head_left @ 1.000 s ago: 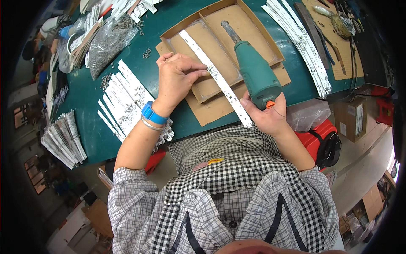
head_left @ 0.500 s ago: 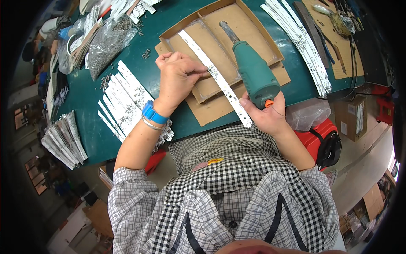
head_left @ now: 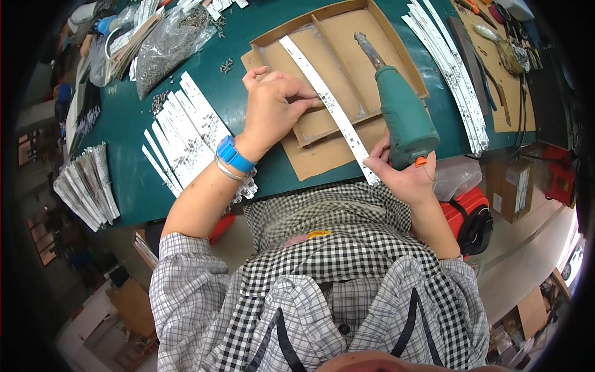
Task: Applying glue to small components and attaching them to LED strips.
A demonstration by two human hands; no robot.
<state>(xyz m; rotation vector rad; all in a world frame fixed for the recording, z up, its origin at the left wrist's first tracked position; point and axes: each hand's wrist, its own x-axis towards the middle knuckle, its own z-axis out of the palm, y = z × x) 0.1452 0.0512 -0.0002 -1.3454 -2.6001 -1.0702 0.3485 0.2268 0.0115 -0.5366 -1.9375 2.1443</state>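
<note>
A long white circuit-board strip (head_left: 304, 65) lies slantwise over the cardboard tray (head_left: 279, 32), its lower end reaching past the table's front edge. At its middle, my left hand (head_left: 273, 108) pinches the strip's left edge between thumb and forefinger. The thumb and fingers of my right hand (head_left: 406, 183) close at the edge near the lower end. A green tapered power tool (head_left: 403, 115) with a stained metal tip and an orange butt stands in front of that hand and partly hides it. Whether any of my right fingers hold the tool, I cannot tell.
Left of the tray, a fan of similar strips (head_left: 189, 124) covers the green table (head_left: 242, 149). More strips (head_left: 449, 80) lie to the right, beside hand tools on a brown board (head_left: 505, 80). A plastic bag of small metal parts (head_left: 167, 49) sits at the back left.
The whole view has shifted, so the table things sit further right. The green tool has moved right relative to my right hand, uncovering its fingers. My left hand keeps its pinch on the strip.
</note>
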